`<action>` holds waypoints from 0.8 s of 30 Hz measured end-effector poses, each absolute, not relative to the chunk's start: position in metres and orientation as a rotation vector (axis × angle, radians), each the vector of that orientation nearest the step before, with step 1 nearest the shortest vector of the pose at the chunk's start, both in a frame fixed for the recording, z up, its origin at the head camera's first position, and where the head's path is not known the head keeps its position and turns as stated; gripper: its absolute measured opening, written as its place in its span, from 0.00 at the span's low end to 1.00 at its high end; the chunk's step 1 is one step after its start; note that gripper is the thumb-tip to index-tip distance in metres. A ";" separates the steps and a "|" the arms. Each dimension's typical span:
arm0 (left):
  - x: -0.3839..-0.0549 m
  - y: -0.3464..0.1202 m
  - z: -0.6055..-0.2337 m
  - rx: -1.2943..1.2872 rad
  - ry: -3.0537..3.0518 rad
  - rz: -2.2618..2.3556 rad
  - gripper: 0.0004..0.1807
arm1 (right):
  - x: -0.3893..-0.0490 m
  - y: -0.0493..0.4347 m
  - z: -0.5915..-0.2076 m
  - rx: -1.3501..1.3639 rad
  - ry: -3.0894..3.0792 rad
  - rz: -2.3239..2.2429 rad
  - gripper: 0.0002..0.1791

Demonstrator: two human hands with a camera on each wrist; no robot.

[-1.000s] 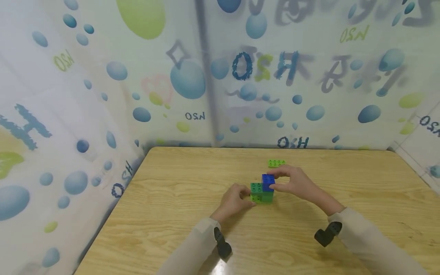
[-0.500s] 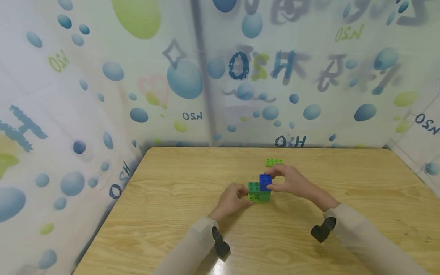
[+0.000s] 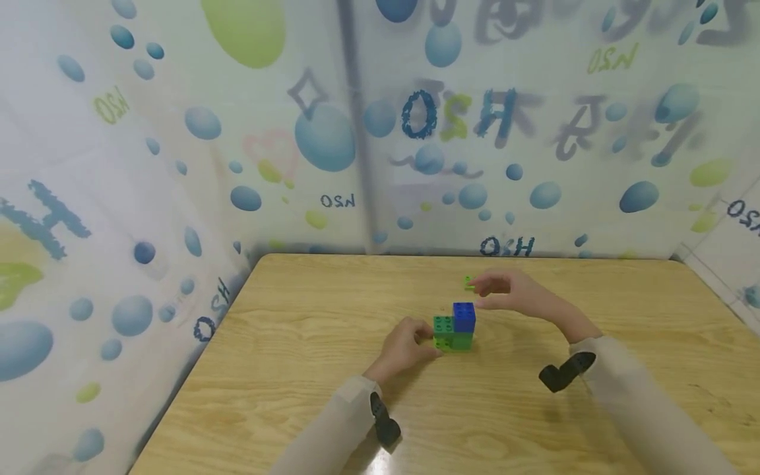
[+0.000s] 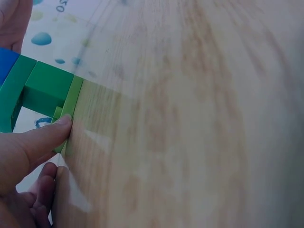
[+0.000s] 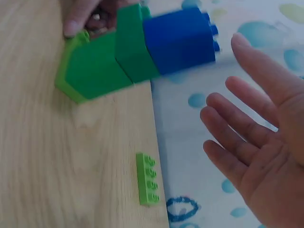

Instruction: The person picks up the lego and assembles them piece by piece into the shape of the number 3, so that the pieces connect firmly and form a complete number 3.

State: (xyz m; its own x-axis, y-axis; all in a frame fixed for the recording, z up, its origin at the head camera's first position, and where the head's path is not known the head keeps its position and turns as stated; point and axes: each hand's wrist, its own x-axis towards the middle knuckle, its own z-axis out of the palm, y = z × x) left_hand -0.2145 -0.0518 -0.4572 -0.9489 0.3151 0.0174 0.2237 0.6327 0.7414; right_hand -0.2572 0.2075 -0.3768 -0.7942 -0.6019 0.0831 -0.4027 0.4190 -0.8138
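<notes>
A small stack of toy building bricks stands on the table, with a thin light green brick [image 4: 74, 97] at its base. On that base sits a green brick [image 5: 95, 66], topped by another green brick [image 3: 443, 324] that juts out to the left. The blue brick [image 3: 464, 317] crowns the right end. My left hand [image 3: 405, 344] pinches the base's left end, its thumb [image 4: 45, 137] along the edge. Just off the blue brick, my right hand [image 5: 259, 135] holds nothing, its fingers spread and relaxed.
Behind the stack lies a loose light green brick [image 5: 147, 179] with two rows of studs, partly covered by the right hand in the head view. The wooden table [image 3: 320, 290] ends at a wall sheet [image 3: 410, 191] printed with bubbles and letters.
My right hand has let go of the blue brick and moved up and slightly back, over the loose light green brick in the head view. The left hand keeps its hold on the base.
</notes>
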 end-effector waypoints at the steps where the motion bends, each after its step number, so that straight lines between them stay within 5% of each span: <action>1: -0.214 -0.052 -0.457 0.459 2.733 1.220 0.18 | -0.262 0.210 -0.378 -0.859 2.448 -1.330 0.23; 24: -0.214 -0.052 -0.454 0.451 2.733 1.219 0.17 | -0.323 0.242 -0.429 -0.451 2.545 -1.429 0.31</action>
State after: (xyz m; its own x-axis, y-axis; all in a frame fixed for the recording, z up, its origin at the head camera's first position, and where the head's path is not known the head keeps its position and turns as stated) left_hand -0.2139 -0.0520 -0.4542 -0.9492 0.3143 0.0162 0.2220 0.6323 0.7422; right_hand -0.3232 0.2421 -0.4294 -0.9360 -0.3516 -0.0147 -0.1704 0.4894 -0.8553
